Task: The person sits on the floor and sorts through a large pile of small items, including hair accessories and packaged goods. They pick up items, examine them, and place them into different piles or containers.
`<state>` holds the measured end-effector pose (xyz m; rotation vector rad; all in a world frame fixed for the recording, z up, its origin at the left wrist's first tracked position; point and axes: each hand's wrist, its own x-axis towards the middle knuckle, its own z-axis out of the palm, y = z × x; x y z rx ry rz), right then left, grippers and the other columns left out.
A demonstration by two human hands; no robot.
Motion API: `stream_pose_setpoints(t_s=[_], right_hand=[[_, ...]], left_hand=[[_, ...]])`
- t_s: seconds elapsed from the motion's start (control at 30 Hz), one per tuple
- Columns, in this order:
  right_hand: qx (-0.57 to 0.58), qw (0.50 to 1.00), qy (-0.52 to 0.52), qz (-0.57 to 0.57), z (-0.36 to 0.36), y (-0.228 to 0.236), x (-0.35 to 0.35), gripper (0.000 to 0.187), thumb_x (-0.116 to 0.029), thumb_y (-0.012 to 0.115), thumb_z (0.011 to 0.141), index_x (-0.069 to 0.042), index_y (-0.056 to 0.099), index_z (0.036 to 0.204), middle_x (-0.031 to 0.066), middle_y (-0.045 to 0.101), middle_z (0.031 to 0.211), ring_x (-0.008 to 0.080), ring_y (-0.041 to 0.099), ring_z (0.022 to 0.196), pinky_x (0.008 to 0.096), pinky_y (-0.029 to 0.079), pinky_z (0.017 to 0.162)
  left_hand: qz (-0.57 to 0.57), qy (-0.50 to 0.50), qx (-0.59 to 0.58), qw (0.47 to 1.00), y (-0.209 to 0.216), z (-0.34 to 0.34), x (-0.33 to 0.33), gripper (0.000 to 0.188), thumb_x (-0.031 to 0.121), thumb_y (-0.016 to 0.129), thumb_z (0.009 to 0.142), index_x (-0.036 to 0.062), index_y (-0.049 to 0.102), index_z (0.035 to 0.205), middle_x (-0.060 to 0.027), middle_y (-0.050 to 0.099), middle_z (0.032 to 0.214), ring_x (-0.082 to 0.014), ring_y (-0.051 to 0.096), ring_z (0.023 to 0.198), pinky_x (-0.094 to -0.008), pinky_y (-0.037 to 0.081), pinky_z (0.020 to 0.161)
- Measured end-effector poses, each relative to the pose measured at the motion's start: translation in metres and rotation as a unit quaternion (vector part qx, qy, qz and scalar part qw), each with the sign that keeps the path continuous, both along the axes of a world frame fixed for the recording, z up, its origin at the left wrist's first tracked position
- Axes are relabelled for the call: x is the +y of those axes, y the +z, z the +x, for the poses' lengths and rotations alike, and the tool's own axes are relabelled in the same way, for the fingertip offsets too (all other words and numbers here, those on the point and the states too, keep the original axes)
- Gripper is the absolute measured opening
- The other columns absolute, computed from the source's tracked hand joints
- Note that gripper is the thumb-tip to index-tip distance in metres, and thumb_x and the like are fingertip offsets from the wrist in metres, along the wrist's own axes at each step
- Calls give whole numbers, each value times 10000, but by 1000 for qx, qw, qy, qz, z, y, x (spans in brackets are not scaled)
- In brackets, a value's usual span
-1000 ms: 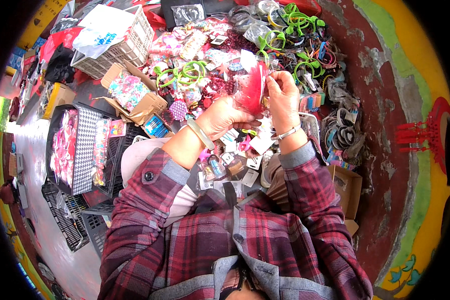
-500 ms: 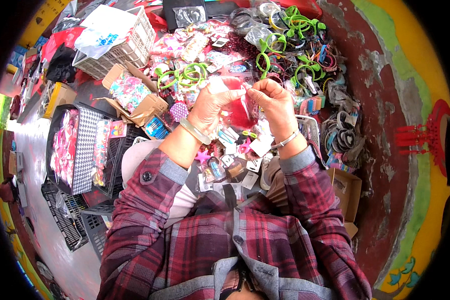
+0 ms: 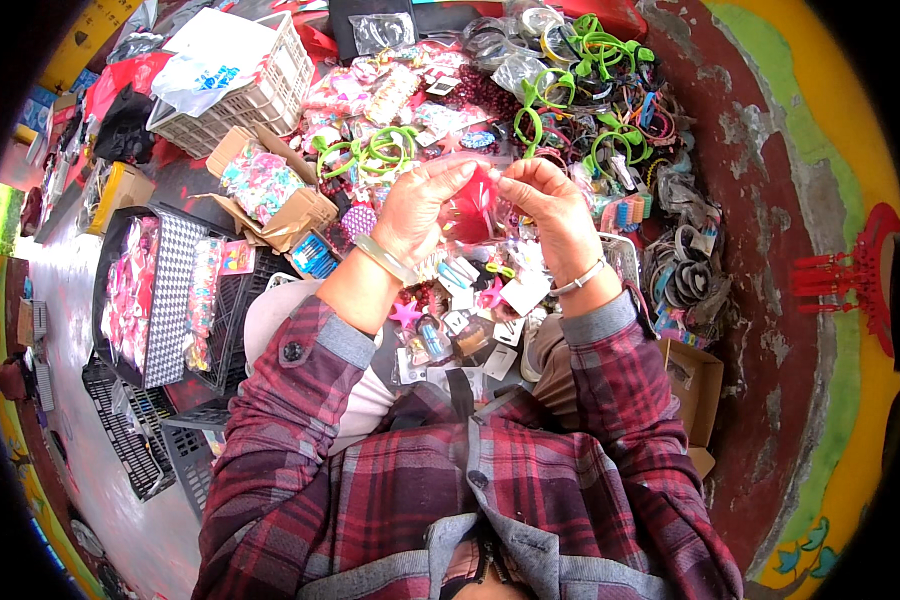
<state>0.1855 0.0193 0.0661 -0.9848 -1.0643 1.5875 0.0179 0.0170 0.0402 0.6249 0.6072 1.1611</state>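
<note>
Between my hands hangs a clear plastic bag (image 3: 473, 212) with something red inside. My left hand (image 3: 418, 210) pinches its upper left edge between thumb and fingers. My right hand (image 3: 550, 212) pinches the upper right edge, its thumb close to the left fingertips. What the red thing is cannot be made out through the plastic. Below the bag lie small carded accessories, among them pink star-shaped pieces (image 3: 406, 314) and a white card (image 3: 526, 293). Just beyond my left hand rest bright green headbands (image 3: 382, 150).
More green and dark headbands (image 3: 610, 140) pile up at the far right. On the left stand a pale plastic crate (image 3: 232, 90), an opened cardboard box (image 3: 300, 215) of colourful packets and a black basket (image 3: 160, 300). A cardboard box (image 3: 692, 390) sits by my right elbow.
The red bag has shifted and narrowed between my hands, hanging more folded now. Both hands stay nearly in place, still pinching its upper edge.
</note>
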Motion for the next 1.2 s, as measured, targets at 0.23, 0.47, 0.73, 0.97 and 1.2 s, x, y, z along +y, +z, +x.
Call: stream_pose_setpoints(t_s=[0.23,0.47,0.73,0.97,1.2], right_hand=[[23,999,-27,3,7,-3,4,92,-88,647,782,-24,648,848,40,646,832,92,580,774,222,439,723],[105,991,-26,-82,12,-10,7,110,-163,601,828,-59,637,826,20,635,791,96,569,677,229,434,611],[83,989,-71,-102,16,-15,9,116,-160,610,824,-45,624,813,14,610,734,87,544,621,215,430,577],[-329,847,-283,307,6,-4,9,51,-107,629,768,-71,626,804,44,613,769,176,568,699,280,431,620],[-449,724,-114,511,-11,-2,-6,104,-91,608,698,-92,633,799,37,602,780,225,561,747,339,431,666]], left_hand=[[10,-59,-6,998,15,7,-9,210,137,536,870,-3,591,1017,-70,630,907,-137,592,831,-263,471,777],[19,-17,-26,999,9,11,-8,187,148,522,880,-1,592,970,-71,627,907,-121,592,809,-244,486,718],[28,-51,-6,998,8,8,-10,238,134,481,895,-24,541,1062,-104,602,998,-152,587,889,-280,499,731],[-20,-60,95,993,0,3,-9,247,103,442,902,-38,527,1086,-111,580,1043,-173,580,925,-298,500,739],[26,-92,90,991,-13,6,-6,240,63,392,894,-35,514,1077,-111,582,1001,-177,582,923,-315,495,763]])
